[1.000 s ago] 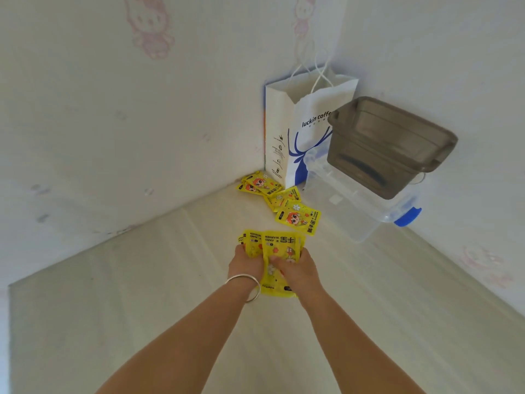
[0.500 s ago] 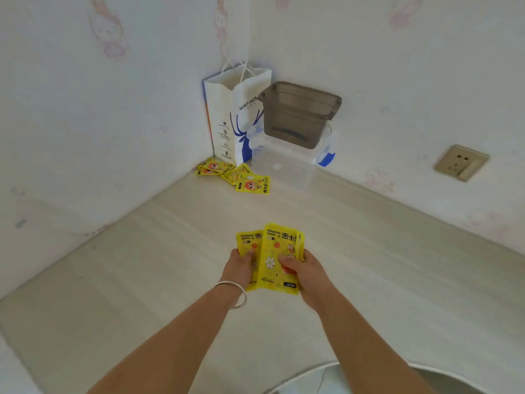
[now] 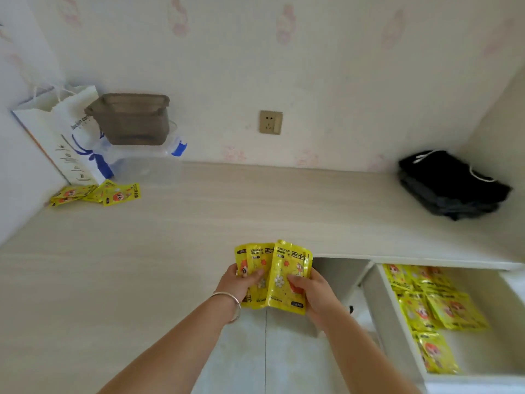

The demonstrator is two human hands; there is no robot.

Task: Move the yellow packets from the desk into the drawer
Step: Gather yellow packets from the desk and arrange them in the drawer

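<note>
Over the front edge of the bench [image 3: 255, 200], both hands held a small fanned bunch of yellow packets [image 3: 272, 275] upright. The left hand [image 3: 241, 282] was closed on the left packets, thumb across their faces, and the right hand [image 3: 309, 291] was closed on the front packet along its lower right side. Each grip pinched the foil flat between thumb and fingers.

The packets, printed as hand warmers, looked light, thin and glossy. Such pouches would likely bend easily and slide over one another, so a fan held only at one corner could slip apart. Holding them by the lower half, pressed together as a stack, seemed the safer hold; the sealed edges would give the firmest purchase.

To the right, below the bench, the drawer [image 3: 377, 302] stood open with many yellow packets already lying flat inside it. A further loose heap of packets [image 3: 96, 193] lay at the far left corner of the bench, just in front of a white paper bag [image 3: 62, 137] and beside a clear plastic box [image 3: 147, 166]. That heap was well apart from the hands, so more packets remained to be carried over.
</note>
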